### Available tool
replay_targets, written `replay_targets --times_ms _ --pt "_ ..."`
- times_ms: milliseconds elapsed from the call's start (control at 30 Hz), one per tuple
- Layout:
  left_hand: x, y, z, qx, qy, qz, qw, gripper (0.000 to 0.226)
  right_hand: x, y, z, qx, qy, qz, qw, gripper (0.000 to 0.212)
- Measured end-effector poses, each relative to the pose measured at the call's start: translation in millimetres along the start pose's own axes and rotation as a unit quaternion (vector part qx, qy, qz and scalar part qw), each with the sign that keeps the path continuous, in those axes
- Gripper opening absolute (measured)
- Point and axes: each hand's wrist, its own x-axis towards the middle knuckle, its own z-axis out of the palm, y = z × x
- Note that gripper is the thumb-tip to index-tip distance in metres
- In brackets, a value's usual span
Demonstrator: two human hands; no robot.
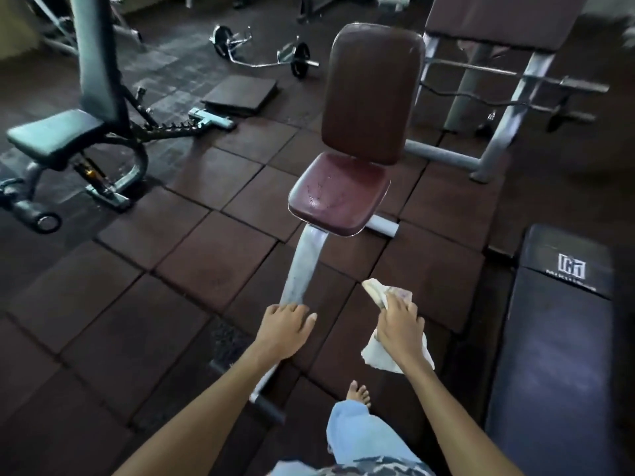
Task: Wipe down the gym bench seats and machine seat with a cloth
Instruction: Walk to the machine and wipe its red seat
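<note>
A maroon padded seat point(338, 195) with an upright maroon backrest point(369, 94) stands ahead of me on a pale metal frame point(304, 266). Small wet spots show on the seat. My right hand point(398, 324) grips a white cloth point(385, 355), held in the air well short of the seat. My left hand point(285, 329) hovers over the near end of the frame rail, fingers loosely apart, holding nothing. A black flat bench point(556, 338) lies at the right. A grey-black adjustable bench seat point(55, 134) stands at the far left.
Dark rubber floor tiles point(206, 255) cover the ground. A curl bar with plates point(261, 53) and a loose mat point(240, 94) lie beyond. A grey bench rack with a bar point(508, 108) stands at the right rear. My bare foot point(359, 393) is below my hands.
</note>
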Motion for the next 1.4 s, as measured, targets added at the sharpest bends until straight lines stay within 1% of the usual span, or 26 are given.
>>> replay_targets --times_ms 167,267,367,533,633,667,733,800,867,967,1033,1100,1200,1233,1300,1400 --pt "87.5 24.8 2.1 -0.011 -0.028 -0.008 1.0 0.076 103.8 1.8 -15.5 0.014 -0.021 0.021 0.999 0.03" --pt "140.5 30.2 2.1 -0.022 -0.032 -0.023 0.999 0.077 159.9 0.8 -26.3 0.016 -0.035 0.025 0.999 0.022" --pt "200.1 32.2 8.1 -0.03 -0.028 -0.048 0.998 0.072 220.9 -1.4 -35.9 0.014 -0.043 0.006 0.999 0.02" --pt "307.2 28.2 34.4 -0.067 -0.037 -0.106 0.991 0.068 338.5 -13.6 -42.1 -0.019 -0.076 -0.026 0.997 0.028" --pt "360.8 24.5 50.8 -0.083 -0.034 -0.154 0.984 0.066 408.9 -23.3 -40.8 -0.04 -0.11 -0.049 0.992 0.044" --pt "375.0 23.4 54.4 -0.087 -0.033 -0.172 0.981 0.067 430.4 -27.2 -39.0 -0.048 -0.122 -0.054 0.99 0.046" --pt "398.2 21.6 61.6 -0.098 -0.038 -0.202 0.974 0.07 468.1 -33.9 -34.6 -0.056 -0.141 -0.062 0.987 0.044" --pt "416.6 22.5 68.2 -0.115 -0.033 -0.232 0.965 0.072 502.2 -40.5 -30.9 -0.055 -0.146 -0.082 0.984 0.038" --pt "430.1 25.0 71.5 -0.134 -0.027 -0.262 0.955 0.073 533.1 -48.0 -27.8 -0.079 -0.148 -0.108 0.98 0.035" --pt "440.4 29.9 78.9 -0.145 -0.019 -0.311 0.939 0.07 569.3 -61.2 -21.6 -0.129 -0.142 -0.181 0.965 0.032" --pt "444.2 34.4 83.0 -0.157 -0.008 -0.354 0.922 0.064 588.1 -72.5 -16.4 -0.165 -0.138 -0.243 0.946 0.028" --pt "447.3 41.2 88.4 -0.165 0.018 -0.396 0.903 0.057 603.0 -79.4 -4.9 -0.188 -0.14 -0.318 0.919 0.026" --pt "449.8 59.7 103.2 -0.178 0.029 -0.468 0.865 0.046 617.1 -73.8 22.0 -0.186 -0.169 -0.417 0.873 0.036" --pt "450.9 67.0 109.6 -0.179 0.031 -0.49 0.853 0.047 620.7 -67.3 31.7 -0.189 -0.183 -0.434 0.862 0.041" --pt "454.0 80.4 119.3 -0.185 0.029 -0.516 0.836 0.048 626.5 -53.7 46.8 -0.209 -0.204 -0.438 0.85 0.048" --pt "460.2 91.1 127.8 -0.192 0.056 -0.544 0.815 0.051 633.3 -42.8 54.7 -0.192 -0.192 -0.457 0.847 0.052"
